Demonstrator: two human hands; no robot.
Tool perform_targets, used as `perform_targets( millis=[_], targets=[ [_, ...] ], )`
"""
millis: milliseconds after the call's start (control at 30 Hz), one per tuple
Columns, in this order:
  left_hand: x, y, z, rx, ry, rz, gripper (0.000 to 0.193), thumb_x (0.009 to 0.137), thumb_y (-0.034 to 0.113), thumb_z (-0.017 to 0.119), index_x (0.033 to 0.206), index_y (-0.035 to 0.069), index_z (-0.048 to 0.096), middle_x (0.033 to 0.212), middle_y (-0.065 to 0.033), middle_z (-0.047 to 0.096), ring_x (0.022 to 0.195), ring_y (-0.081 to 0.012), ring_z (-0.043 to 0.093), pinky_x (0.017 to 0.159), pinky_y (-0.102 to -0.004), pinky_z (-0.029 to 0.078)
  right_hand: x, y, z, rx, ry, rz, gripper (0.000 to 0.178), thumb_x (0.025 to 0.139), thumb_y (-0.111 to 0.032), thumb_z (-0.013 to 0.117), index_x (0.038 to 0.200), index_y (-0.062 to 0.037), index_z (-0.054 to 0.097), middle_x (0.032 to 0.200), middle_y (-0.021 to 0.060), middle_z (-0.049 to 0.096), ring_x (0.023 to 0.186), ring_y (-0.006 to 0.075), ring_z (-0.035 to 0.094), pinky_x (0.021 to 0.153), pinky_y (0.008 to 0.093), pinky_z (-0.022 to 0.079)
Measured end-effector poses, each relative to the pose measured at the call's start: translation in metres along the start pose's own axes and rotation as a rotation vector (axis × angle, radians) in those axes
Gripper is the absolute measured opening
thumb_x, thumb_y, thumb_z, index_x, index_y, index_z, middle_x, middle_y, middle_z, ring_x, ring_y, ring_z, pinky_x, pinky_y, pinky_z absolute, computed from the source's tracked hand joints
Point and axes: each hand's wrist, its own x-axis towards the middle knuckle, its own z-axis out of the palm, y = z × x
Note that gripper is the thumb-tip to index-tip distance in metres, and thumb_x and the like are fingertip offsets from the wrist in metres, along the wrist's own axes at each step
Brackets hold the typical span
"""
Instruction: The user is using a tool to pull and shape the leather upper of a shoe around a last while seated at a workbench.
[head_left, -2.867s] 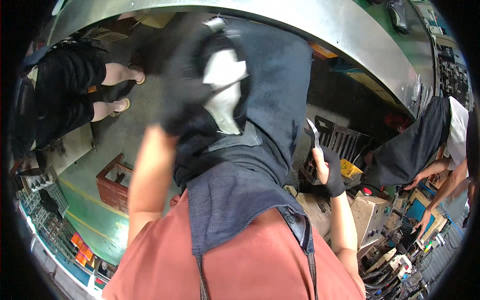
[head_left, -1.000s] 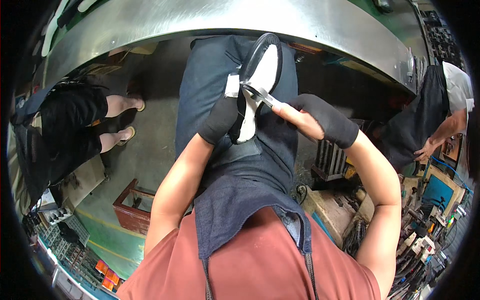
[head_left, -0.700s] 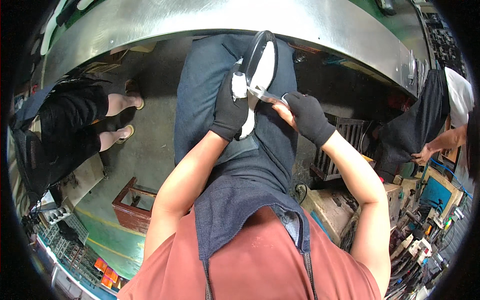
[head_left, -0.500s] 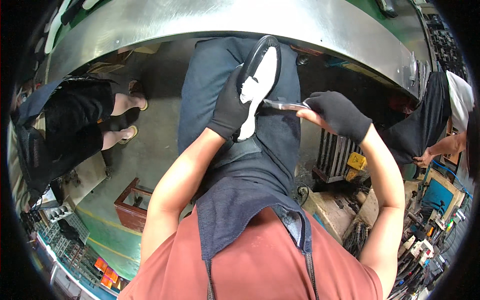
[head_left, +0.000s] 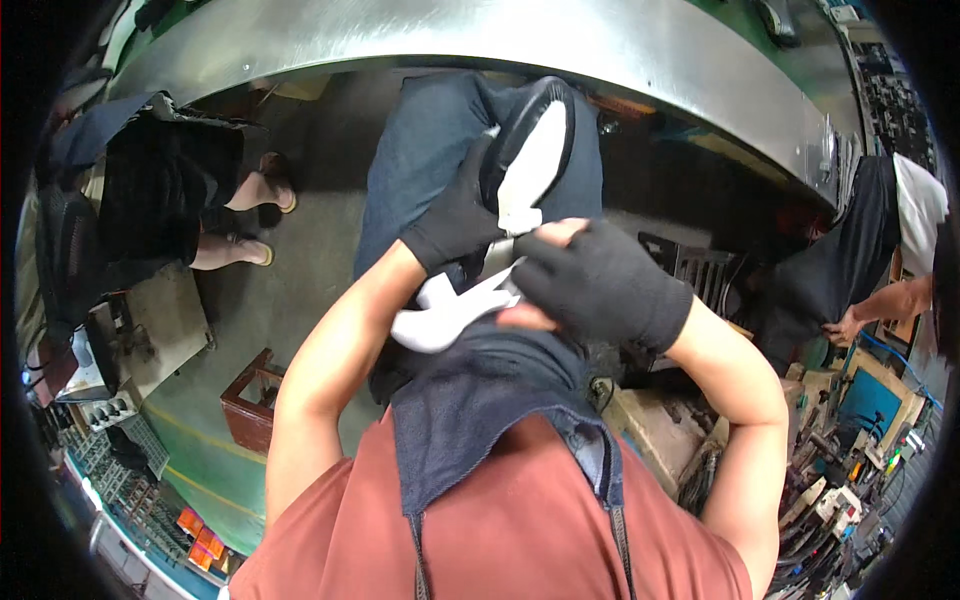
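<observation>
now r. hand (head_left: 605, 282) nearer shoe (head_left: 537, 155), w/ white piece (head_left: 440, 326) newly visible

The steel bench edge (head_left: 480, 30) lay just beyond the toe of the black shoe (head_left: 537, 148), barring the way forward. Left of the denim-covered lap (head_left: 415, 165), a hand could pass over the floor (head_left: 325, 190) towards the co-worker's feet (head_left: 250, 252); rightward, the slatted chair (head_left: 700, 268) narrowed the room.

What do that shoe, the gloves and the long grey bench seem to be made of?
Shoe: black leather or a lookalike, judging by its smooth sheen; I can't tell for its white underside. Gloves: probably knitted fabric, matte and close-fitting. Bench: likely steel, given its broad, bright reflections.
</observation>
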Motion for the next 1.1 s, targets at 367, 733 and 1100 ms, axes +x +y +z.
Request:
perform_targets(
  millis=[367, 733, 1100],
  targets=[
    [-0.007, -0.075, -0.012, -0.04, 0.067, 0.086, 0.047, 0.1, 0.029, 0.051, 0.136, 0.0, 0.043, 0.127, -0.0225, 0.056, 0.117, -0.0279, 0.056, 0.102, -0.0386, 0.043, -0.11, 0.024, 0.062, 0.566, 0.075, 1.023, 0.042, 0.097, -0.041, 0.059, 0.086, -0.0008, 0.065, 0.068, -0.0012, 0.056, 0.066, 0.0095, 0.055, 0.059, 0.0301, 0.045],
    [0.023, 0.01, 0.005, 0.134, 0.11, -0.073, 0.047, 0.096, 0.032, 0.058, 0.129, 0.0, 0.053, 0.118, -0.0223, 0.064, 0.113, -0.0337, 0.061, 0.095, -0.0372, 0.046, -0.113, 0.002, 0.126, 1.159, 0.564, 1.334, 0.051, 0.099, -0.052, 0.049, 0.093, -0.0028, 0.061, 0.074, 0.0034, 0.058, 0.063, 0.0116, 0.062, 0.061, 0.0269, 0.049],
    [-0.001, -0.034, 0.004, 0.03, -0.167, -0.198, 0.105, 0.065, 0.027, 0.089, 0.148, 0.0, 0.029, 0.14, -0.0235, 0.048, 0.13, -0.0303, 0.048, 0.108, -0.0392, 0.039, -0.053, 0.045, 0.033, 0.299, 0.098, 0.56, 0.03, 0.095, -0.032, 0.06, 0.083, -0.0044, 0.064, 0.073, 0.0178, 0.057, 0.066, 0.0371, 0.057, 0.057, 0.0426, 0.042]
  ],
)
